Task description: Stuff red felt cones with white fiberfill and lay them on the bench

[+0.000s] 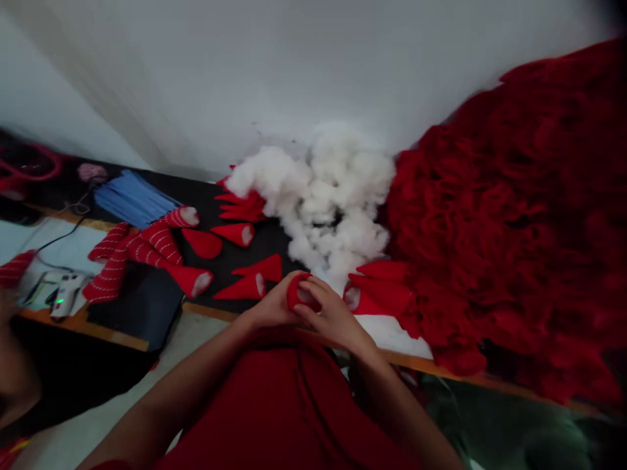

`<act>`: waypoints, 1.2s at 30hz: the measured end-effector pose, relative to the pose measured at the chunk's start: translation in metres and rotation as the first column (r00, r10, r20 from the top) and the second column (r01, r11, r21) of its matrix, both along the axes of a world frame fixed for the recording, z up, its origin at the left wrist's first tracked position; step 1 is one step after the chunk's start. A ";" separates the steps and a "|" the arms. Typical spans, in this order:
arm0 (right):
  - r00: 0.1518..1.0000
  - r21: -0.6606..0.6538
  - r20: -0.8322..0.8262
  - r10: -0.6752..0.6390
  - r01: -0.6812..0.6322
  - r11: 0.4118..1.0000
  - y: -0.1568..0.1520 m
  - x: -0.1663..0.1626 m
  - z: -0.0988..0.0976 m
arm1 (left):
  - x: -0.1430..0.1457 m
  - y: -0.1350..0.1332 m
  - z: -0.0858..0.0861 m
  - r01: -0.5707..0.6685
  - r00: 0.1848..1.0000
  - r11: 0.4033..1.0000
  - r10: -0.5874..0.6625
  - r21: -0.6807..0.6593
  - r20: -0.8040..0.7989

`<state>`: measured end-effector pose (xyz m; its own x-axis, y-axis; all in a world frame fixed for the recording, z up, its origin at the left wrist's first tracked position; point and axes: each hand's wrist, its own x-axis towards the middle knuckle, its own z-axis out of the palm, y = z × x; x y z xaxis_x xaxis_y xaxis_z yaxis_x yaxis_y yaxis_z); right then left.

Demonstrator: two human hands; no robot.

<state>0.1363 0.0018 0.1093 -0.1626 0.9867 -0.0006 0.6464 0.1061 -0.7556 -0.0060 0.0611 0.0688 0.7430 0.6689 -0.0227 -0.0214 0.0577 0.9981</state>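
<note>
Both my hands meet at the table's front edge around one small red felt cone [300,294]. My left hand [272,305] grips it from the left. My right hand [331,314] closes over its open end from the right, fingers pressing into the white stuffing there. Just behind lies a heap of white stuffing [327,196]. Several filled red cones [247,287] lie on the dark mat to the left, and more red cones [379,294] rest right of my hands.
A large pile of red fabric pieces [514,222] fills the right side. Red striped cones [142,251], blue material [132,199] and a small device [61,294] lie at the left. Another person's hand [12,274] shows at the far left edge. A white wall stands behind.
</note>
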 end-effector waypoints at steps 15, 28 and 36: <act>0.616 0.356 0.516 -0.596 0.478 0.803 -0.074 0.147 -0.108 | -0.116 0.068 -0.025 -0.223 0.715 0.814 0.510 0.536 -0.478; 0.905 -0.004 -0.058 -0.421 0.422 0.907 -0.004 -0.006 -0.131 | -0.043 0.059 -0.050 0.157 0.536 0.729 0.504 0.667 -0.677; 0.819 -0.248 -0.133 -0.558 0.517 0.819 0.086 -0.069 -0.155 | -0.088 0.022 -0.070 0.175 0.513 0.719 0.517 0.673 -0.685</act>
<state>0.0672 0.0877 -0.0460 0.3771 0.8989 -0.2234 0.3976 -0.3749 -0.8375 -0.0940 0.0826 -0.0010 0.4788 0.8755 -0.0655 0.8380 -0.4335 0.3315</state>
